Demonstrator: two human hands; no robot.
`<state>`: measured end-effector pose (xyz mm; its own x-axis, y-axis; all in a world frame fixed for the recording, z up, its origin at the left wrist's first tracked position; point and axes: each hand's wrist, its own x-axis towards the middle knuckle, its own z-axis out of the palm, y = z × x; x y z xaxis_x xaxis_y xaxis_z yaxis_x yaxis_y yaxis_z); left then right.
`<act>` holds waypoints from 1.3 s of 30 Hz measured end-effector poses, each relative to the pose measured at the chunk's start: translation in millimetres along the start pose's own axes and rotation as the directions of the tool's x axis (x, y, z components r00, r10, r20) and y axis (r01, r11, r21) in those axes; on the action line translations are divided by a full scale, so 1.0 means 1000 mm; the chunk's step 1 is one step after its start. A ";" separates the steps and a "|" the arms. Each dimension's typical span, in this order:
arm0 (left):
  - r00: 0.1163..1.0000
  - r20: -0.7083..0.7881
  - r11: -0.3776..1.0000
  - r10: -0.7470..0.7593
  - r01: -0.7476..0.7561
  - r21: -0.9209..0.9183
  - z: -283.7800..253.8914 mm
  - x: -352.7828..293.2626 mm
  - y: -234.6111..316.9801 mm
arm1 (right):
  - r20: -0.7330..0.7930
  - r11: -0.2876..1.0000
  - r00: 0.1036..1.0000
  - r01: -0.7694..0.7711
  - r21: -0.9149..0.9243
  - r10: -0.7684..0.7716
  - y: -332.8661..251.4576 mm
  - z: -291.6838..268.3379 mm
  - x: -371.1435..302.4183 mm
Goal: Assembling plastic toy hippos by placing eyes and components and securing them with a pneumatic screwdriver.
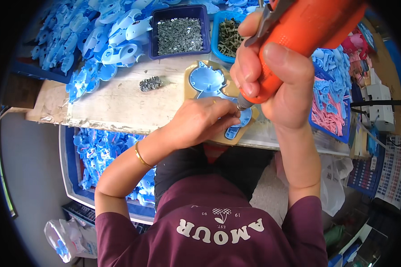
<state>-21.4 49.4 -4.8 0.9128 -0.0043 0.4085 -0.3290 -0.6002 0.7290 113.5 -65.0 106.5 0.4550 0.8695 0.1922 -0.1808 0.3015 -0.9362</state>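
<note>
My right hand [285, 82] is wrapped round an orange electric screwdriver [298, 33], which points down and to the left. Its metal nose [243, 103] meets the fingertips of my left hand [202, 120]. Those fingers are pinched together; whatever lies between them is too small or hidden to name. Below them, a light blue plastic shell part [206, 79] rests in a tan holding block [191, 91] at the table's near edge. My left hand covers the middle of the part, while its round end and a lower piece show.
Blue shells [129, 26] heap at the far left. Behind the block stand a dark bin of small screws [207, 31] and a blue bin of metal pieces [215, 38]. Loose screws [150, 83] lie left. Pink parts [329, 113] are at right; a crate [69, 178] of blue parts sits below the table.
</note>
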 end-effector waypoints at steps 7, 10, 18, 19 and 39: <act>0.997 -0.065 0.993 -0.052 0.059 0.102 -0.002 0.002 0.010 | 0.039 0.983 0.989 0.143 -0.116 -0.140 0.012 0.001 -0.003; 0.996 -0.020 0.976 -0.087 0.089 0.198 -0.004 0.003 0.014 | 0.009 0.990 0.996 0.088 -0.106 -0.088 0.010 0.006 -0.007; 0.999 -0.045 0.938 0.028 -0.010 0.346 0.000 0.006 0.007 | -0.027 0.947 0.986 0.152 -0.284 -0.166 0.028 -0.002 -0.015; 0.995 -0.066 0.922 0.072 -0.041 0.384 0.001 0.007 0.006 | -0.073 0.934 0.982 0.144 -0.328 -0.177 0.030 -0.005 -0.016; 0.999 0.037 0.875 0.036 -0.049 0.482 0.018 -0.004 -0.003 | -0.246 0.870 0.906 0.211 -0.446 -0.345 0.078 -0.020 -0.025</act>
<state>-19.9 37.4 -18.7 0.9087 -0.0554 0.4139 -0.2160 -0.9106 0.3524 105.5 -71.5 22.9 0.6887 0.5875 0.4249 0.3272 0.2711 -0.9052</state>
